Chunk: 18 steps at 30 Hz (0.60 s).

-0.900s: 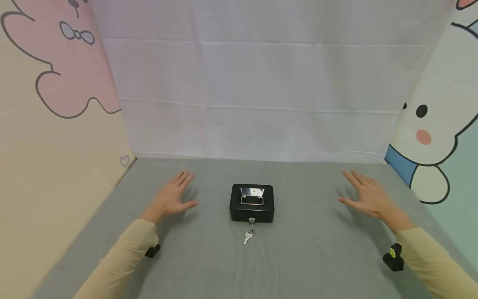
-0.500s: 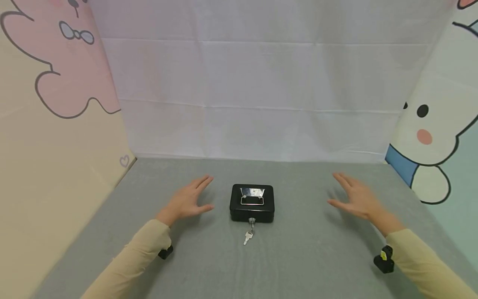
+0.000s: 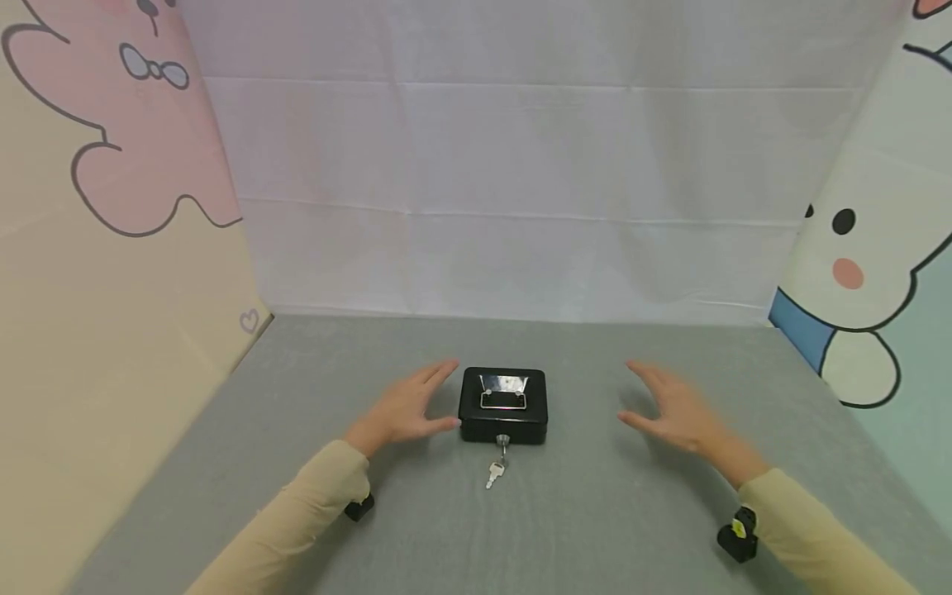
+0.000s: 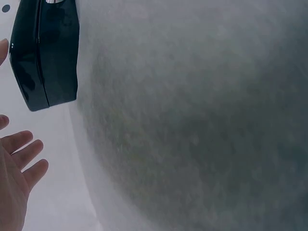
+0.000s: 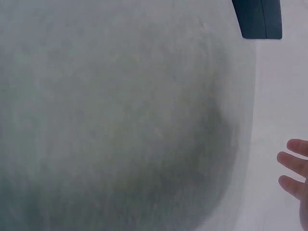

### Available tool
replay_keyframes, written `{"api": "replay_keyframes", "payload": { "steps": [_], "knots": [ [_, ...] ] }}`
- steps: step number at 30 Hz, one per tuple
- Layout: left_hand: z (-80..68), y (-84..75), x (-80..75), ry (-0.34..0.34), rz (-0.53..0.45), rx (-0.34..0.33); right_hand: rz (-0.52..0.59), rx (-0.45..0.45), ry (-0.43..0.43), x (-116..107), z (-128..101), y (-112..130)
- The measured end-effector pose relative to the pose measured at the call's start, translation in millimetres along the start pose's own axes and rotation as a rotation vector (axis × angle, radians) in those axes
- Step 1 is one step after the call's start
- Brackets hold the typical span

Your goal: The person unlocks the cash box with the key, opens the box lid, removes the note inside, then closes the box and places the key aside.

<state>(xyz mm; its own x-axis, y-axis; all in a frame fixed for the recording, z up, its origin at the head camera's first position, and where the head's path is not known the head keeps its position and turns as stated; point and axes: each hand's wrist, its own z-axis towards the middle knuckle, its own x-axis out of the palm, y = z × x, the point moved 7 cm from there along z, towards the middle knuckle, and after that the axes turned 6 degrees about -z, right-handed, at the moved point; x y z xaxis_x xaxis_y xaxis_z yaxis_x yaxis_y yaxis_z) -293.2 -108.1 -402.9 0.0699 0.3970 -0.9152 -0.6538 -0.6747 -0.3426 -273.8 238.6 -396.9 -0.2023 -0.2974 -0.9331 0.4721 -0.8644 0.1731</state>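
A black cash box (image 3: 502,426) with a folding metal handle (image 3: 503,400) on its lid sits mid-table in the head view. From the lock on its front hangs a silver key (image 3: 495,473). My left hand (image 3: 405,411) is just left of the box, thumb and fingers spread apart, fingertips close to its side; whether they touch it I cannot tell. Farther off on the right, my right hand (image 3: 680,413) has its thumb and fingers spread toward the box, with a gap between. The left wrist view shows the box (image 4: 53,53) close to the left hand (image 4: 17,173).
Grey cloth covers the table (image 3: 580,512). A white sheet (image 3: 506,165) hangs behind it, and printed cartoon panels stand at the left (image 3: 149,330) and right. Each wrist carries a small black camera.
Both hands have moved inward toward the cash box, the left one now right beside it and the right one still some way off. The box and key have stayed in place.
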Motion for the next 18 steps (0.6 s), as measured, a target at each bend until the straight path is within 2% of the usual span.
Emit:
{"api": "replay_keyframes", "payload": {
  "steps": [8,13,18],
  "knots": [
    [4.5,-6.0,10.1,-0.003,-0.041,-0.003,0.048,-0.003,0.02,11,0,24],
    [4.3,-4.5,16.1,0.008,-0.032,-0.026,0.092,0.009,0.041,18,0,41],
    [3.8,-2.9,19.4,0.015,-0.033,-0.045,0.159,0.005,0.026,25,-1,59]
  ]
}}
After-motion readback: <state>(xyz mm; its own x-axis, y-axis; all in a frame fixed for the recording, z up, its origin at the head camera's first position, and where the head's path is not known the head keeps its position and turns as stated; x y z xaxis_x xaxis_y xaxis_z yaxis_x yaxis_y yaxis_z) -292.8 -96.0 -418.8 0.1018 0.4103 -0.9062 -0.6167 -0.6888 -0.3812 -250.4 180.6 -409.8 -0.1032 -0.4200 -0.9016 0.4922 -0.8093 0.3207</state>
